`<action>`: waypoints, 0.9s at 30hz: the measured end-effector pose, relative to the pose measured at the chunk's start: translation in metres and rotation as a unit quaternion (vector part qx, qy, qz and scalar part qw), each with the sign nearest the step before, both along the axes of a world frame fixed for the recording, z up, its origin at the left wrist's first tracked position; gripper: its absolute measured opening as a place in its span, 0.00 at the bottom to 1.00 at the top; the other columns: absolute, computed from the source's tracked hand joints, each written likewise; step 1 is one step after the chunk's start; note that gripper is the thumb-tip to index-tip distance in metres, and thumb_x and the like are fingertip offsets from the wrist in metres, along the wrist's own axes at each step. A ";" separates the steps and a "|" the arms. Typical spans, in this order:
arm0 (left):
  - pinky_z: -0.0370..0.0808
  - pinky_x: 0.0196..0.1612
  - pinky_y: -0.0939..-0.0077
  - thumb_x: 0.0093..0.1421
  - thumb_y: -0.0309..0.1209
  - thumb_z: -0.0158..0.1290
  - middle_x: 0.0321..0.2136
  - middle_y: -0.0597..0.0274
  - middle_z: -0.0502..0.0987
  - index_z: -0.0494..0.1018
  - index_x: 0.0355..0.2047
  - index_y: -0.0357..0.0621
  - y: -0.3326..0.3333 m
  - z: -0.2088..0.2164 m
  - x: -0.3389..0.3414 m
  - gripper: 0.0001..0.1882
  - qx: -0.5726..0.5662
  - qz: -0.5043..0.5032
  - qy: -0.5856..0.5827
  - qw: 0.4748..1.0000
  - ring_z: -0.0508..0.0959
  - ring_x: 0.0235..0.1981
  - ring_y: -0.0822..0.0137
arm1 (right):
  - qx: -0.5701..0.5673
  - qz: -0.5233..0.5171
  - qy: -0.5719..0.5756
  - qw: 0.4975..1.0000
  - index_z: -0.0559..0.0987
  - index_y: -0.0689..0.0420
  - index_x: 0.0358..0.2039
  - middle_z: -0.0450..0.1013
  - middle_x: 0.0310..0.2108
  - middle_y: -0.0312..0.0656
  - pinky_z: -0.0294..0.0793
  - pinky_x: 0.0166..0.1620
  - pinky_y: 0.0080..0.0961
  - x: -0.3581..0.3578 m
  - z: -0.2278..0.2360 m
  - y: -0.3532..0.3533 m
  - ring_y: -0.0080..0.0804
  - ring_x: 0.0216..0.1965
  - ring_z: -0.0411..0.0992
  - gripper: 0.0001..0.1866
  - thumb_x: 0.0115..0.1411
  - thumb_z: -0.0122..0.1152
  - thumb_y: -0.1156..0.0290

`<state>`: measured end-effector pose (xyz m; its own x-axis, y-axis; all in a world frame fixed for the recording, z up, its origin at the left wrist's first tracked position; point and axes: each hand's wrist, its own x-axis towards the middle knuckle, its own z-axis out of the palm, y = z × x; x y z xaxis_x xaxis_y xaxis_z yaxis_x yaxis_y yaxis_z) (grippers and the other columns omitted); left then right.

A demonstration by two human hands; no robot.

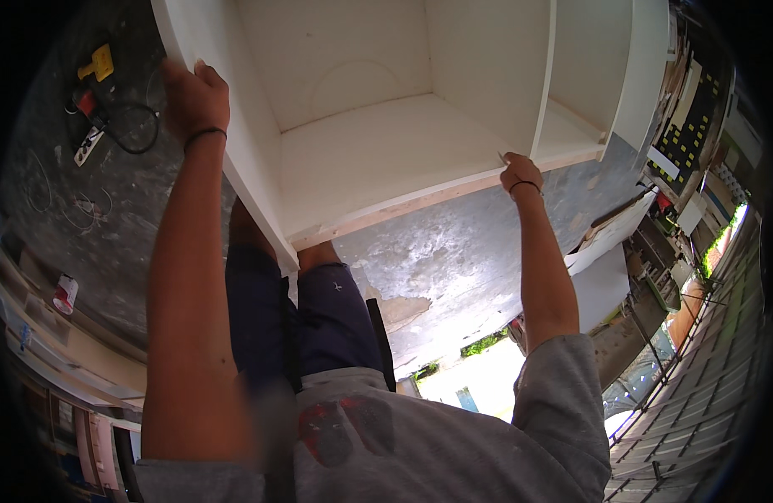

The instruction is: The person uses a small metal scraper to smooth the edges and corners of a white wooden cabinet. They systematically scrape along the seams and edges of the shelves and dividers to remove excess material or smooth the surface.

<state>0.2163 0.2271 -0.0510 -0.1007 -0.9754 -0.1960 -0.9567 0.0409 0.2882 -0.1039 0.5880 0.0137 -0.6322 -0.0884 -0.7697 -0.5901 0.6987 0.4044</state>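
Observation:
A large white wooden cabinet with open compartments stands before me, its lower front edge a strip of bare pale wood. My left hand is closed at the edge of its left side panel, the fingers partly hidden and blurred. Over at the lower front edge, close to the upright divider, my right hand is closed on the board. A thin pale tip shows by its fingers, too small to name. Both arms are stretched out, and my legs are close against the cabinet's lower left corner.
On the grey floor to the left lie a yellow tool, a red and black power tool with a cord, and a white power strip. A can lies farther down. Boards and stacked scraps line the right side.

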 end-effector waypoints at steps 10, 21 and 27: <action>0.75 0.42 0.52 0.61 0.40 0.46 0.41 0.41 0.74 0.60 0.47 0.37 -0.004 0.005 0.011 0.21 0.008 0.006 -0.008 1.000 0.77 0.40 0.43 | -0.122 0.040 -0.268 0.955 0.77 0.48 0.46 0.71 0.40 0.52 0.74 0.46 0.41 0.198 -0.002 -0.075 0.48 0.43 0.73 0.19 0.54 0.47 0.73; 0.76 0.38 0.51 0.61 0.39 0.45 0.38 0.45 0.75 0.60 0.45 0.38 0.001 -0.003 0.010 0.18 -0.013 -0.010 0.000 1.000 0.78 0.36 0.44 | -0.159 0.088 -0.094 0.979 0.77 0.48 0.41 0.69 0.38 0.47 0.76 0.41 0.39 0.199 -0.027 -0.041 0.45 0.41 0.73 0.13 0.55 0.50 0.70; 0.77 0.36 0.52 0.62 0.38 0.44 0.37 0.47 0.76 0.59 0.44 0.39 -0.004 -0.005 0.010 0.17 -0.022 -0.017 -0.034 0.999 0.79 0.34 0.46 | -0.175 0.015 -0.182 0.968 0.76 0.45 0.45 0.70 0.39 0.47 0.75 0.44 0.43 0.226 -0.007 -0.079 0.46 0.42 0.73 0.18 0.54 0.50 0.72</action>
<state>0.2259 0.2230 -0.0558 -0.1220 -0.9795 -0.1605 -0.9717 0.0849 0.2203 0.1221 0.5088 0.0067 -0.3176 -0.3978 -0.8607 -0.6715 0.7353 -0.0920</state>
